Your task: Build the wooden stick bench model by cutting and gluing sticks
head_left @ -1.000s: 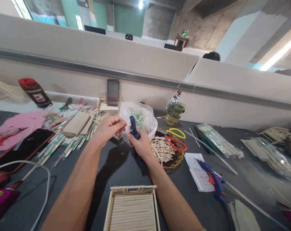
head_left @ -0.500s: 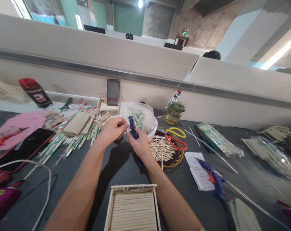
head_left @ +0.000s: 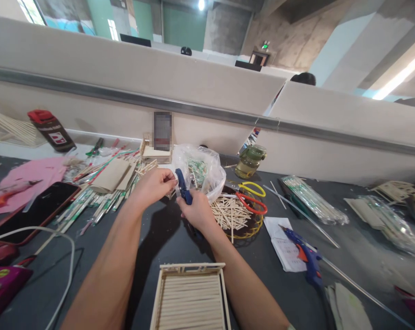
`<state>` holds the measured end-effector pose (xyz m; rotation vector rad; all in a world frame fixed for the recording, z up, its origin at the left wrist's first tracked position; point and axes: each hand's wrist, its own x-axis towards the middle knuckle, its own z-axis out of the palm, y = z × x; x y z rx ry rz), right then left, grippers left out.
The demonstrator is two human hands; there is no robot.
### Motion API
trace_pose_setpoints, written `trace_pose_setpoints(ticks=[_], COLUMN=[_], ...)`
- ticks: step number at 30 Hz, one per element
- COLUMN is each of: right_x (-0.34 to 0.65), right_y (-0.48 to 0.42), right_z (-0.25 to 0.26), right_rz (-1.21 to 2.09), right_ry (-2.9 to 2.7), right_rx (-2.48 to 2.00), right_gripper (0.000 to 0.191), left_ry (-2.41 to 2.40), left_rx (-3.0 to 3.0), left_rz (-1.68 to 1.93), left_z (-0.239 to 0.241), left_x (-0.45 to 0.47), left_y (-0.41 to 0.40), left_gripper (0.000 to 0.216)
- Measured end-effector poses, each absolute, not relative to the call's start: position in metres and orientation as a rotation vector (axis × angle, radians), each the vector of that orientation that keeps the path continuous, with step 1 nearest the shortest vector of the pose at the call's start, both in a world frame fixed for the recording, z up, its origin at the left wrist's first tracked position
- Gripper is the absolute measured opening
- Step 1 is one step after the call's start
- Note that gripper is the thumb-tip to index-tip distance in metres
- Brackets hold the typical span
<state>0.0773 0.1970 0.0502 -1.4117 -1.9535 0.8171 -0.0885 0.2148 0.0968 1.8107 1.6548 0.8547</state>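
Observation:
My right hand (head_left: 196, 211) is closed around the handles of blue cutting pliers (head_left: 182, 188), whose jaws point up and left. My left hand (head_left: 154, 184) pinches a thin wooden stick at the pliers' jaws; the stick is mostly hidden by my fingers. Both hands hover above the dark table (head_left: 166, 238), in front of a clear plastic bag (head_left: 202, 169). A pile of short wooden sticks (head_left: 230, 214) lies just right of my right hand. A flat frame built of wooden sticks (head_left: 190, 298) rests between my forearms.
Red and yellow scissors (head_left: 250, 196) and a green jar (head_left: 249, 161) sit behind the stick pile. A blue glue gun (head_left: 305, 259) lies at the right on paper. Wrapped chopsticks (head_left: 97, 201), a phone (head_left: 34, 211) and pink paper (head_left: 29, 174) lie left. A white cable (head_left: 65, 256) curves at the lower left.
Both hands have shifted slightly left and down. The pliers' jaws have tilted further left onto the stick held by my left fingers.

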Motion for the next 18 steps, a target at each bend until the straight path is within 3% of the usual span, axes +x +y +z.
trace_pose_setpoints(ticks=[6, 12, 18], right_x=[0.070, 0.082, 0.090], right_y=[0.192, 0.187, 0.179], right_z=[0.041, 0.071, 0.071], right_rz=[0.609, 1.037, 1.246], right_ry=[-2.049, -1.954, -1.901], right_rx=[-1.475, -1.270, -1.283], right_gripper=[0.012, 0.026, 0.025], left_ry=[1.668, 1.472, 1.434], left_rx=[1.836, 1.798, 1.722], left_rz=[0.706, 0.811, 0.830], left_z=[0.104, 0.122, 0.126], left_x=[-0.096, -0.099, -0.102], left_y=[0.209, 0.195, 0.188], left_gripper=[0.016, 0.020, 0.023])
